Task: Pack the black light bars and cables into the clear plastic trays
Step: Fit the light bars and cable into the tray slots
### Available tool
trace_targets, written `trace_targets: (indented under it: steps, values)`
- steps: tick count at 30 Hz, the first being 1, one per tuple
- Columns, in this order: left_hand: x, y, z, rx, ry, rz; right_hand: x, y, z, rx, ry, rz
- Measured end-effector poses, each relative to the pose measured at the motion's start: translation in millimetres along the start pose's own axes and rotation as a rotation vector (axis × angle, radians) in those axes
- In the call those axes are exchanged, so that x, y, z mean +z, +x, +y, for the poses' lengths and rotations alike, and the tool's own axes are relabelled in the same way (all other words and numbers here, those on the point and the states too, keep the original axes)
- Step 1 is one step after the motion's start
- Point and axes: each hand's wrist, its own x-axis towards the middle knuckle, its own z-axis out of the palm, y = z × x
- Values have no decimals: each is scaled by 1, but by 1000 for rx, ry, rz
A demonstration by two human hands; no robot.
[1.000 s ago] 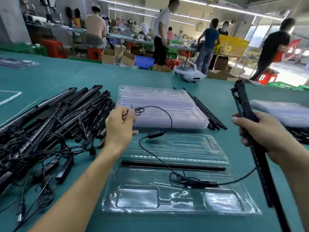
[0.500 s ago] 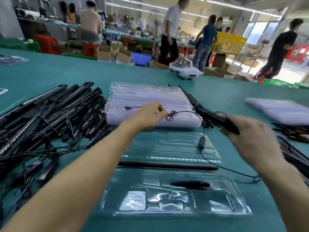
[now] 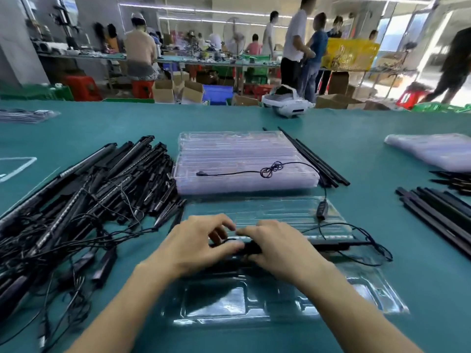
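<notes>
An open clear plastic tray (image 3: 377, 299) lies in front of me on the green table. My left hand (image 3: 193, 243) and my right hand (image 3: 277, 248) rest side by side over its middle, both pressing on a black light bar (image 3: 328, 245) that lies across the tray. The bar's thin black cable (image 3: 364, 240) loops off to the right, and its inline controller (image 3: 321, 208) rests on the tray's far half. The cable's knotted end (image 3: 271, 170) lies on top of a stack of empty clear trays (image 3: 229, 151) behind.
A big tangled pile of black light bars and cables (image 3: 84, 200) fills the left. More black bars lie at the right (image 3: 438, 212) and beside the tray stack (image 3: 316, 159). Plastic bags (image 3: 433, 149) sit far right. People work at benches beyond the table.
My right hand brought the bar down from the air into the tray. My left hand let go of the cable's end, which now lies on the tray stack, and joined the right on the bar.
</notes>
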Motion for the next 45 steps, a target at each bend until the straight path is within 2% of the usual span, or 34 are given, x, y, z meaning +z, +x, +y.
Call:
trace_targets:
  steps: [2,4,11,16,18,23,25,32,34,37,38,40,45]
  values:
    - [5,-7,-3,72,227,1,2,-3,-1,5,55,37]
    - [8,-9,-6,144,334,13,3,-8,0,10,99,85]
    - [16,-12,-11,185,409,35,4,-33,11,-6,-6,158]
    - [19,-15,-3,219,514,149,4,-47,22,18,-99,385]
    - [17,-16,0,219,550,168,7,-53,24,15,-98,418]
    - [8,-15,-2,273,479,81,12,-69,35,64,24,301]
    - [5,-18,-2,225,412,27,13,-75,40,53,76,293]
    - [17,-27,3,164,281,-5,25,-80,47,-34,269,226]
    - [19,-29,0,151,218,8,25,-81,54,30,332,309]
    - [18,-33,-3,180,183,35,19,-87,82,261,315,597]
    - [18,-35,-2,201,204,42,16,-91,94,362,297,595]
    - [20,-36,1,243,256,46,11,-105,117,475,274,476]
    - [22,-39,1,272,219,76,6,-129,133,485,198,260]
